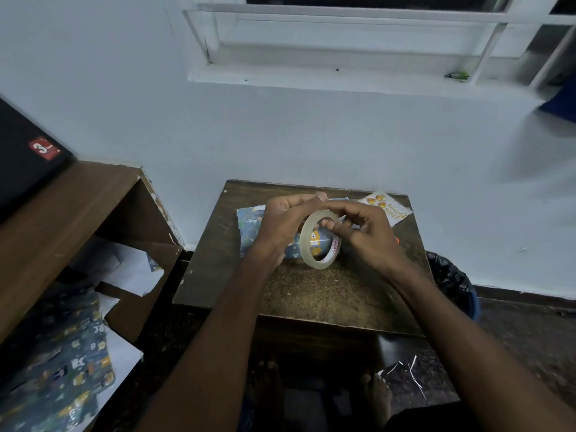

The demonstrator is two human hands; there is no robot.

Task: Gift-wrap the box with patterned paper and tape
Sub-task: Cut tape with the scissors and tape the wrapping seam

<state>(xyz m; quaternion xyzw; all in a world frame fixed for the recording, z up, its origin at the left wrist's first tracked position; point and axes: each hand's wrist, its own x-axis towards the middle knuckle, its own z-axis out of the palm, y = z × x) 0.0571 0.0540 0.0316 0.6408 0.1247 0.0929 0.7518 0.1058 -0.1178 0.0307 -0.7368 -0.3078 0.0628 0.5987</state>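
Note:
A box wrapped in blue patterned paper [249,224] lies on the small brown table [311,291], mostly hidden behind my hands. Above it I hold a roll of clear tape [318,241] upright. My right hand [364,235] grips the roll, fingers curled through its hole and over the rim. My left hand [286,222] pinches at the top edge of the roll, thumb and fingertips together at the tape's free end.
A birthday card with orange balloons [385,208] lies at the table's far right corner. Left stands a wooden shelf [62,219] with spare patterned paper [59,369] below it. A black-lined bin [452,282] sits right of the table. My feet [268,385] are under it.

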